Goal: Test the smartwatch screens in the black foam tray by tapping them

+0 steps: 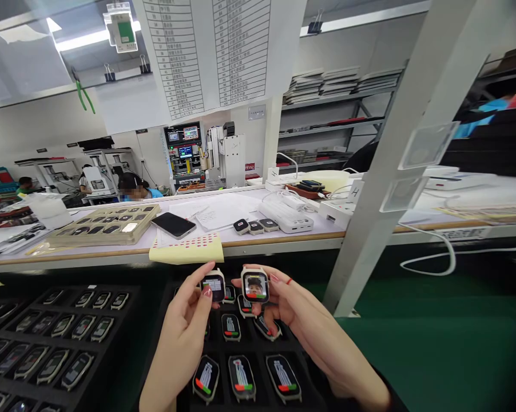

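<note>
My left hand [181, 323] grips a square smartwatch head [218, 281] without a strap; its thumb rests on the lit screen, which shows pale lines of text. Close beside it, my right hand [312, 323] holds a second watch head [255, 285] by its edges, and that screen displays a picture. Both watches are tilted toward me, a small gap apart. Below them lies a black foam tray [250, 345] with several more watch heads in its slots, such as a lit watch [242, 379] with red and green marks on its screen. My hands hide part of the tray.
Another black tray [39, 306] of watches lies at left. On the bench beyond are a phone [174, 225], yellow sheet [187, 250], three small watches [255, 227], white power bank [286, 216] and beige tray [99, 236]. A slanted metal post [382, 229] rises at right; co-workers sit farther back.
</note>
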The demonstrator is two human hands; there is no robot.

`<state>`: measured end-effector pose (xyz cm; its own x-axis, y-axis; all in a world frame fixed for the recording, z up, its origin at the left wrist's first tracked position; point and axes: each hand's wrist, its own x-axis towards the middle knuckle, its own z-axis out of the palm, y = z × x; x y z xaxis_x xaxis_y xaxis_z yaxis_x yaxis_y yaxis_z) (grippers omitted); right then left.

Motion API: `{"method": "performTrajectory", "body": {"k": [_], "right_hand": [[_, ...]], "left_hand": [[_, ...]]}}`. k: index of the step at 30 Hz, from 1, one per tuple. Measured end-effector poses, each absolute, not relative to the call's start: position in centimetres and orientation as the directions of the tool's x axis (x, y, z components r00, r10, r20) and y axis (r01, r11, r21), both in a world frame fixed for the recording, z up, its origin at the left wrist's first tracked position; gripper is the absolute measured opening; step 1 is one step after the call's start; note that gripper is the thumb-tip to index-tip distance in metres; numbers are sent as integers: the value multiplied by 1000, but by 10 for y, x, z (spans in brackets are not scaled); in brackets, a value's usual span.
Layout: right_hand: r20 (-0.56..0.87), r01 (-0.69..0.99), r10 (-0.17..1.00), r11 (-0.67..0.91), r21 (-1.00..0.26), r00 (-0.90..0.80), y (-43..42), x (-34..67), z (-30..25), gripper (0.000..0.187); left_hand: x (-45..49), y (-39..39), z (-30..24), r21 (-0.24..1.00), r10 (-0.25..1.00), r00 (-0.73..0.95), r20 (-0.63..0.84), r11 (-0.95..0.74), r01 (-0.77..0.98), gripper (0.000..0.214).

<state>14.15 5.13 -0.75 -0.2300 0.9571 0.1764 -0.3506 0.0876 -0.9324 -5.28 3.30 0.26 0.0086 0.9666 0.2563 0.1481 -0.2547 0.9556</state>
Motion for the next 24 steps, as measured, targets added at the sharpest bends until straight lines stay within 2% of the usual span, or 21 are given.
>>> {"method": "performTrajectory", "body": {"k": [5,12,19,24], "right_hand": [[174,-346,960,90,-934,-219,52,144,-9,47],[175,-339,960,94,-936,-217,53,147,-12,45],[182,-278,954,112,-954,-240,48,148,-11,42],[180,-246,932,103,-964,-314,45,148,-6,51]], "left_hand": [[-53,33,3,962,972,3,236,-235,137,52],[-54,36,-4,967,966,49,252,-254,32,54],[-56,36,-3,961,963,42,265,-267,71,50],[-56,36,-2,959,962,29,270,-272,79,52]]}}
